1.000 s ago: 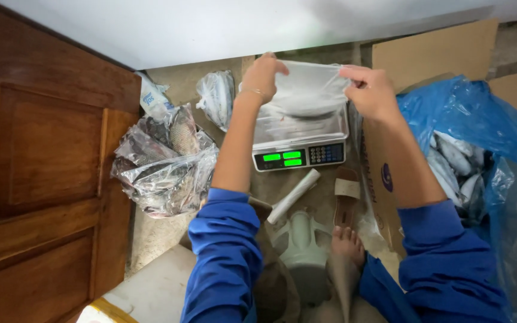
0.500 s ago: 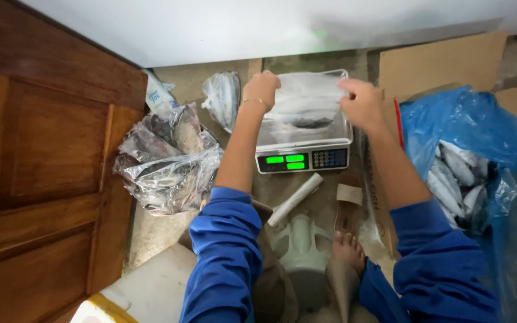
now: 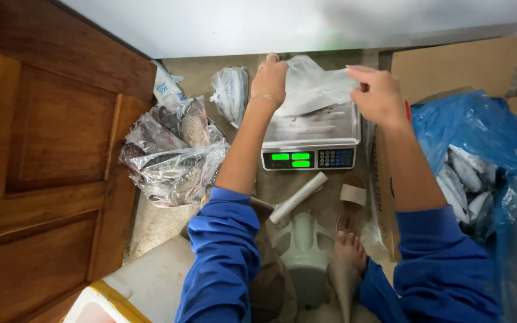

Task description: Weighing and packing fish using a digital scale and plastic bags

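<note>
Bottom centre: bare foot [image 3: 349, 248], sandal [image 3: 350, 200], bag roll [image 3: 298, 197]. Mid-frame: scale [image 3: 311, 140], pan bare. Above pan, upper centre: left hand [image 3: 270, 78] and right hand [image 3: 378, 96] each pinched shut on clear bag [image 3: 312, 90]. Judgement: spread mouth wide, keep bag centred over pan. Fish [image 3: 468, 185] in blue bag [image 3: 480, 131], right. Packed bags [image 3: 172, 155], left.

My two arms in blue sleeves extend forward; my left hand [image 3: 270, 78] and right hand [image 3: 380, 93] are raised level, fingers pinched closed, wrists slightly bent.
</note>
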